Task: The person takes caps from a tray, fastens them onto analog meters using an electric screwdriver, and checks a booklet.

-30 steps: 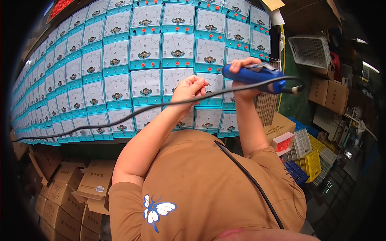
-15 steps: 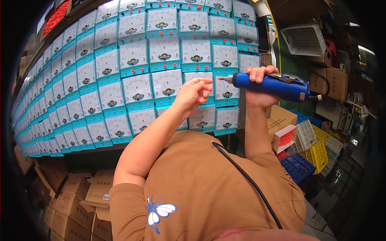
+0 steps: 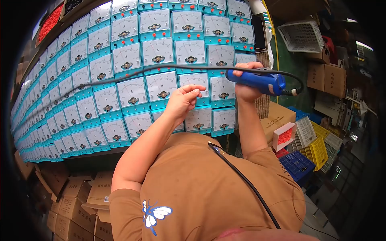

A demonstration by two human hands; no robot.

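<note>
My right hand is wrapped round a blue electric screwdriver, held above the right end of the rows of meters. Its cable stretches left across the meters; the tool's tip is hard to make out. My left hand hovers over the near rows, thumb and fingers pinched together. Whatever may be between those fingertips is too small to see. Beneath both hands stand many teal-based ammeters with white faces marked A. Red terminal caps sit on many of the farther ones, while several nearer bases show bare metal posts.
Red parts fill a tray at the far left. On the right are a white crate, a small box of red parts, a yellow crate and a blue crate. Cardboard boxes are stacked below left.
The screwdriver has drawn back from my left fingertips and turned, and its cable now lies across the view. My left hand has shifted slightly left and down.
</note>
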